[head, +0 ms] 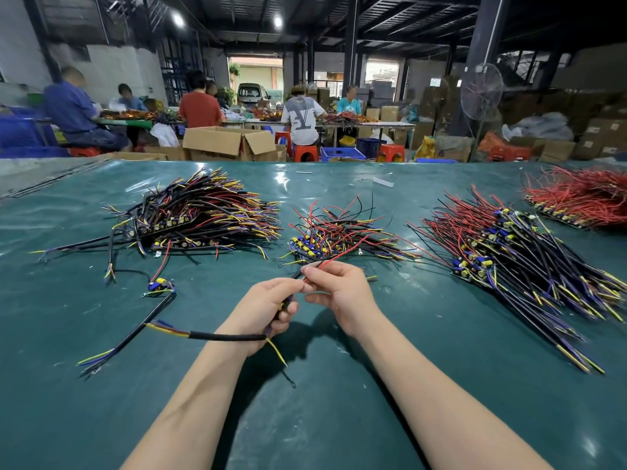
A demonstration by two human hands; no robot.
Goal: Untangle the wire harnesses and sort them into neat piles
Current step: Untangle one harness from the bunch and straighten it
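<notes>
A person's 2 bare forearms reach over a table [339,395] covered in a dark green sheet. The left hand [268,308] curls its fingers round a wire harness [230,336]. The harness's black sleeved tail sticks out to the left below the palm and ends in yellow, purple and red tips. The right hand [339,293] meets the left at the fingertips and pinches the harness's thin red wire [330,263] between thumb and forefinger. The held harness hangs above the table, just in front of a small tangled pile [336,232].

A larger pile [200,215] lies to the left and a long fanned pile [515,252] to the right. A mostly red pile [583,198] lies at the far right. 1 loose harness [159,286] rests near the left hand. Seated workers fill the background.
</notes>
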